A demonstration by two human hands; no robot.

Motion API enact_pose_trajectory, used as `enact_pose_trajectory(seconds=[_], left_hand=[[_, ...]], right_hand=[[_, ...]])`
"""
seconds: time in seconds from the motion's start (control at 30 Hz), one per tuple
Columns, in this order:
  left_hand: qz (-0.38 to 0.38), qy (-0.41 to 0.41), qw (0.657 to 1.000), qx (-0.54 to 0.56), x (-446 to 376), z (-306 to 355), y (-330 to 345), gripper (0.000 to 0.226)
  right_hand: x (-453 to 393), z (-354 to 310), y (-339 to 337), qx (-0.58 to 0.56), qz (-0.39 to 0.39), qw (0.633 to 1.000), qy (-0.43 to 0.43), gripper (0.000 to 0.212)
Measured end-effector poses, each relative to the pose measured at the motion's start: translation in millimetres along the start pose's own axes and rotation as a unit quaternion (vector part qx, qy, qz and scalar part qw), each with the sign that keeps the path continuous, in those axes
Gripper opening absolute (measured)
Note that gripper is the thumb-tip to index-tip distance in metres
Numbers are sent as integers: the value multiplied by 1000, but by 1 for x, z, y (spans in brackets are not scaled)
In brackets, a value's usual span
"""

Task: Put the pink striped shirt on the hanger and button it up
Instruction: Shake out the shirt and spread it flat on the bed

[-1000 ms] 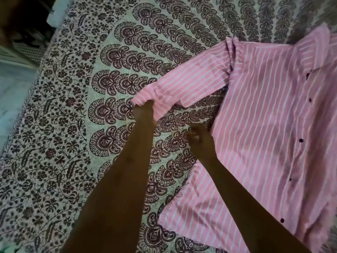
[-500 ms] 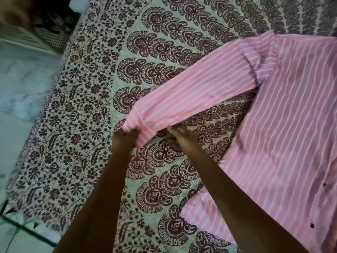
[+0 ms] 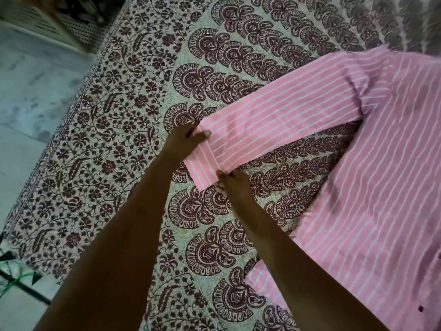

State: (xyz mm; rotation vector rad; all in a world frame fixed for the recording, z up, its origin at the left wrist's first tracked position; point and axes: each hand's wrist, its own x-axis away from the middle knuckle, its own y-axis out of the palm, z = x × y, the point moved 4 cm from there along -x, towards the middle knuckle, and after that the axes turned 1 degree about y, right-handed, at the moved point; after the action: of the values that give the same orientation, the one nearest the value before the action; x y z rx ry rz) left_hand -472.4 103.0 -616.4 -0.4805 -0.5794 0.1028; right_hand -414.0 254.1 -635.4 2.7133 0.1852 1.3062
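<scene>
The pink striped shirt [image 3: 372,187] lies spread on the patterned bedspread at the right, its body flat and one long sleeve [image 3: 274,123] stretched out to the left. My left hand [image 3: 185,140] pinches the upper corner of the sleeve's cuff. My right hand [image 3: 232,185] grips the cuff's lower edge. The cuff is held taut and flat between the two hands. A dark button [image 3: 421,315] shows near the shirt's lower right. No hanger is in view.
The bedspread [image 3: 124,144] with dark maroon floral print covers the bed. Its left edge drops to a pale marble floor [image 3: 28,96]. A white perforated basket [image 3: 62,27] stands on the floor at the top left.
The sleeve was bunched and folded; it now lies straightened out to the left. My right hand came from beside the shirt body to the cuff. The view shifted left and closer.
</scene>
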Motion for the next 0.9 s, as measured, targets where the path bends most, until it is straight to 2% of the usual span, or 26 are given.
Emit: enact_pose_trajectory(seconds=[0.07, 0.13, 0.27, 0.33, 0.4, 0.47, 0.53, 0.6, 0.67, 0.8, 0.83, 0.9], left_hand=[[-25, -12, 1000, 9, 3, 1, -3, 27], [-13, -21, 999, 46, 9, 0, -14, 29], [66, -16, 996, 62, 22, -14, -49, 24], [119, -27, 991, 58, 24, -28, -64, 30], [142, -66, 985, 67, 26, -40, -75, 30], [134, -96, 979, 121, 26, -49, -81, 29], [129, -124, 966, 185, 28, -53, -81, 29], [138, -159, 950, 231, 29, -57, -78, 35], [154, -180, 936, 262, 29, -56, -76, 36], [177, -180, 916, 311, 19, -52, -78, 30], [194, -175, 921, 288, 16, -54, -78, 33], [241, -161, 947, 139, 10, -58, -80, 35]], right_hand=[[3, -1, -2, 1, -5, 1000, -16, 8], [3, -2, 2, 3, -11, 1000, -14, 14], [6, -1, 37, 24, -58, 998, -14, 21], [8, 7, 58, 41, -70, 997, 9, 9], [5, 15, 73, 33, -54, 998, 32, 15], [-2, 21, 80, 19, -28, 999, 43, 10], [-9, 24, 82, 38, -21, 998, 42, 18], [-11, 26, 84, 45, -40, 997, 48, 18], [-10, 23, 84, 18, -82, 995, 48, 8], [-14, 16, 84, 7, -129, 992, 4, 7], [-18, 16, 84, 14, -114, 993, 7, 10], [-25, 16, 81, 45, -75, 996, 34, 17]])
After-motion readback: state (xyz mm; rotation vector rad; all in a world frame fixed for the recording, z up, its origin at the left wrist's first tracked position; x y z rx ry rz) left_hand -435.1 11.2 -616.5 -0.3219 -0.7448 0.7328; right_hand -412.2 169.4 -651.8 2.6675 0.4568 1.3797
